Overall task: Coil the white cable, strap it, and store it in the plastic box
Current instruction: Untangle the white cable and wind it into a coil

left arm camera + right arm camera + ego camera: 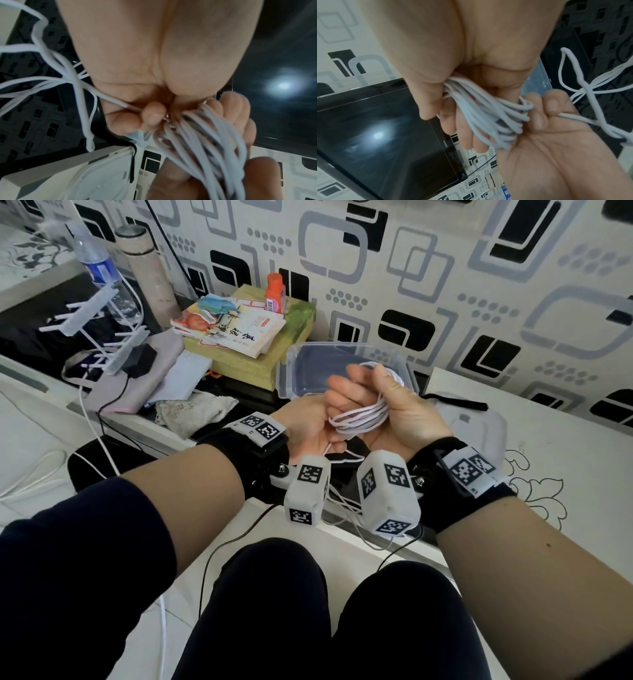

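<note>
Just above my lap, my right hand [404, 409] grips a bundle of white cable [359, 419] loops, thumb on top and fingers curled under it. The right wrist view shows the loops [488, 111] running through that hand [445, 108]. My left hand [308, 426] pinches the loose strand right beside the coil [205, 142], its curled fingertips [152, 116] on the cable. The remaining cable [73, 81] hangs down in slack loops. The clear plastic box [342, 346] stands without its lid just behind the hands. A black strap [455, 400] lies to the right of the box.
The box lid [479, 422] lies on the white table at right, under the strap. Books [233, 326] on a green box, an orange bottle [275, 292], a water bottle [99, 265], a flask [147, 268], a white rack [102, 320] and a black adapter [138, 359] crowd the left. A dark screen [376, 128] is nearby.
</note>
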